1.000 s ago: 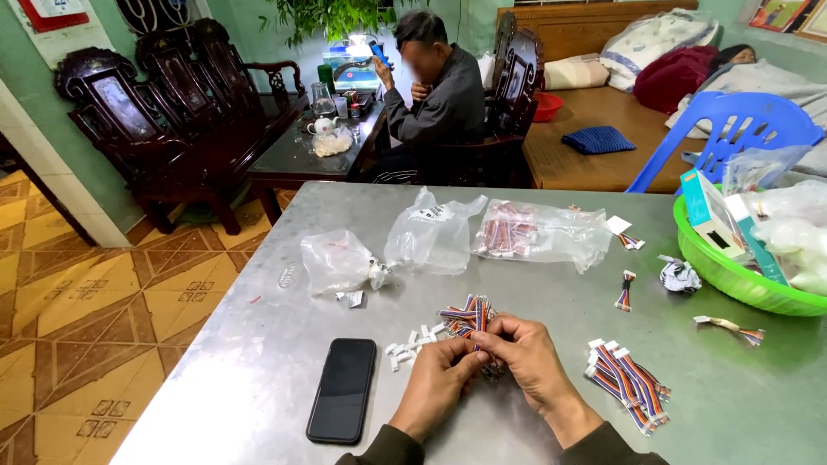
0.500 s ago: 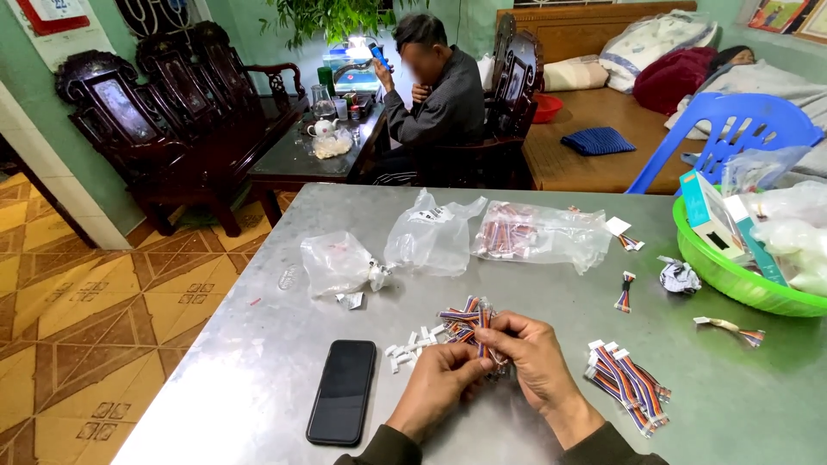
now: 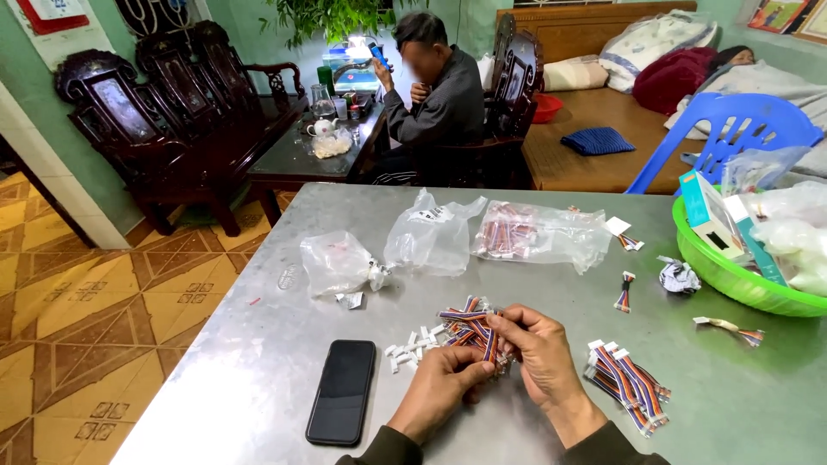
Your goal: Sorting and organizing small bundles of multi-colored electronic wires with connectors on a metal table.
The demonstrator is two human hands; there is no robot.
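My left hand and my right hand meet over the metal table, both pinching one multicoloured ribbon cable with white plugs. Just beyond my fingers lies a loose heap of the same striped cables, and small white connector housings are scattered to its left. A tidy bundle of finished-looking striped cables rests right of my right wrist. A black phone lies face up left of my left hand.
Three clear plastic bags lie mid-table, one holding reddish parts. A green basin with boxes and bags stands at the right edge, near stray cables. A seated person, dark wooden chairs and a blue plastic chair stand beyond.
My fingers have shifted slightly along the cable; the hands stay in the same place. Nothing else on the table has moved.
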